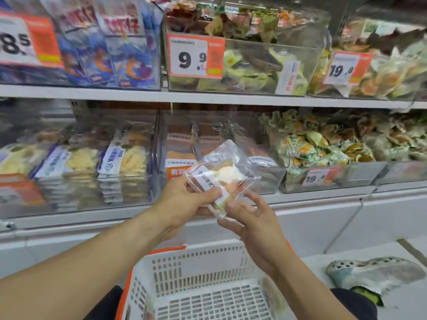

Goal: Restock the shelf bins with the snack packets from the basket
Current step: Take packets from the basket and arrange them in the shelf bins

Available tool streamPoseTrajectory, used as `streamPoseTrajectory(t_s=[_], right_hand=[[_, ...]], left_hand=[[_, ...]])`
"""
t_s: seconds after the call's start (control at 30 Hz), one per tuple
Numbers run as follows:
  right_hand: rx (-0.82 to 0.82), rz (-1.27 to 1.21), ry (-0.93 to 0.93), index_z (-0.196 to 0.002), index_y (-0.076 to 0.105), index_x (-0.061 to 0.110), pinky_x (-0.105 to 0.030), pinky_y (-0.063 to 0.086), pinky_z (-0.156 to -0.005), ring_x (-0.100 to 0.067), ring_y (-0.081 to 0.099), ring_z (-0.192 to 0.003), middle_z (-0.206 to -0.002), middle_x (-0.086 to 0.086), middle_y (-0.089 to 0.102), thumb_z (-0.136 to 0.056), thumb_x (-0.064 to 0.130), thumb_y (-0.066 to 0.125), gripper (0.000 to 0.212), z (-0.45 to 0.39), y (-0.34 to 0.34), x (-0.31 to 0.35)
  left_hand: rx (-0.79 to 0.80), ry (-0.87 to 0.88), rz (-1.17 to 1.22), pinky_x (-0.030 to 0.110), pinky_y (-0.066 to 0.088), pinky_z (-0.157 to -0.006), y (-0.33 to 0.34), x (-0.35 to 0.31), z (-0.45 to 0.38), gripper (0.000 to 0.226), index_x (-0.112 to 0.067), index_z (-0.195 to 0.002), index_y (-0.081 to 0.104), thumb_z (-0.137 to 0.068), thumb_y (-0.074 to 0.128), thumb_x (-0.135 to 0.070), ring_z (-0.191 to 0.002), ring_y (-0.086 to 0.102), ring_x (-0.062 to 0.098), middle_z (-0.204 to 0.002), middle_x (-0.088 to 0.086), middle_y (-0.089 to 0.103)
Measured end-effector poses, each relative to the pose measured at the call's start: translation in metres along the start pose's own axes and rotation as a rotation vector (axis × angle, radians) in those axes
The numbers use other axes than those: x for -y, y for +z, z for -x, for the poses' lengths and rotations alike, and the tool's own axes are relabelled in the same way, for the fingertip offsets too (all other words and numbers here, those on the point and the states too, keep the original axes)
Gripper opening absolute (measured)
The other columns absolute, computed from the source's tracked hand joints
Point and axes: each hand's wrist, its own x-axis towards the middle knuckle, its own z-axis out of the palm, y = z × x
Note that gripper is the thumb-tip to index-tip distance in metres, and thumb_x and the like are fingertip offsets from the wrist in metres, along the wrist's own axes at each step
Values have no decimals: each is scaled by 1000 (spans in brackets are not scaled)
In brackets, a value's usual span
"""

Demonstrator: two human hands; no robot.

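A clear snack packet with a white label and a pale cake inside hangs tilted in front of the lower shelf. My left hand grips its lower left side, thumb on the label. My right hand pinches the packet's bottom corner with its fingertips. Directly behind the packet stands a clear shelf bin holding similar upright packets. The white perforated basket with an orange rim sits below my arms; one packet shows faintly at its right wall.
Left of the middle bin is a bin of stacked yellow snack packets; to the right, a bin of small green wrapped snacks. The upper shelf carries more bins with price tags. A shoe rests on the floor at right.
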Motion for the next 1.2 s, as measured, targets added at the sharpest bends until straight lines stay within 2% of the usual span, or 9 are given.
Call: streamPoseTrajectory(t_s=[0.1, 0.23, 0.33, 0.4, 0.5, 0.6, 0.77, 0.87, 1.2], right_hand=[[-63, 74, -58, -116, 53, 3, -32, 58, -66, -20, 67, -68, -74, -10, 67, -86, -10, 65, 34, -12, 17, 9], [-153, 188, -109, -103, 58, 2, -27, 56, -60, -20, 63, -66, -83, -13, 65, -86, -14, 59, 23, -54, 33, 39], [-223, 512, -144, -99, 62, 4, -26, 50, -53, -16, 56, -54, -84, -14, 62, -87, -11, 58, 19, -103, 34, 59], [-264, 739, -174, -104, 67, 6, -28, 50, -51, -14, 61, -47, -84, -10, 68, -88, -2, 61, 18, -138, 35, 67], [-360, 1093, -308, -109, 70, 9, -25, 48, -67, -13, 65, -67, -89, -3, 71, -91, 11, 61, 20, -176, 38, 71], [-337, 1364, -461, -114, 69, 10, -28, 46, -83, -24, 60, -100, -109, -11, 68, -92, 25, 58, 29, -187, 43, 61], [92, 1795, -428, -130, 63, 30, -48, 40, -107, -29, 45, -129, -132, -8, 56, -93, 49, 57, 42, -187, 53, 42], [245, 1862, -337, -140, 55, 28, -42, 41, -107, -26, 48, -133, -145, -2, 53, -98, 50, 50, 48, -193, 58, 50], [240, 1971, -198, -150, 40, 25, -37, 40, -109, -32, 49, -130, -149, -9, 49, -102, 31, 45, 49, -245, 76, 56]], left_hand=[[-189, 187, -182, 36, 61, -69, 7, 0, -11, 22, -12, -104, 65, -85, 76, -12, -79, 73, 19, -92, 7, 75], [-394, 459, -525, 14, 48, -75, -5, -14, -19, 40, -18, -124, 45, -92, 66, -30, -88, 60, 6, -104, -5, 59], [-383, 558, -1175, 34, 40, -99, -24, -15, -27, 51, -22, -134, 38, -91, 63, -31, -116, 47, 18, -127, -2, 48], [-349, 456, -1443, 37, 34, -102, -33, -16, -33, 53, -27, -133, 35, -89, 64, -33, -119, 45, 20, -130, -3, 48], [-339, 397, -1510, 35, 30, -97, -39, -17, -39, 50, -28, -130, 39, -89, 67, -29, -116, 48, 17, -129, -6, 53], [-351, 400, -1588, 34, 29, -93, -44, -21, -41, 31, -29, -120, 54, -91, 65, -30, -112, 48, 17, -125, -6, 55], [-311, 379, -1665, 35, 30, -95, -42, -20, -44, 29, -28, -120, 56, -92, 61, -24, -116, 41, 20, -125, -2, 48], [-298, 359, -1675, 35, 30, -96, -41, -20, -46, 37, -26, -123, 54, -89, 63, -16, -119, 38, 21, -128, 0, 47], [-304, 327, -1619, 36, 29, -95, -39, -18, -47, 39, -26, -125, 53, -89, 60, -11, -119, 38, 22, -127, 0, 46]])
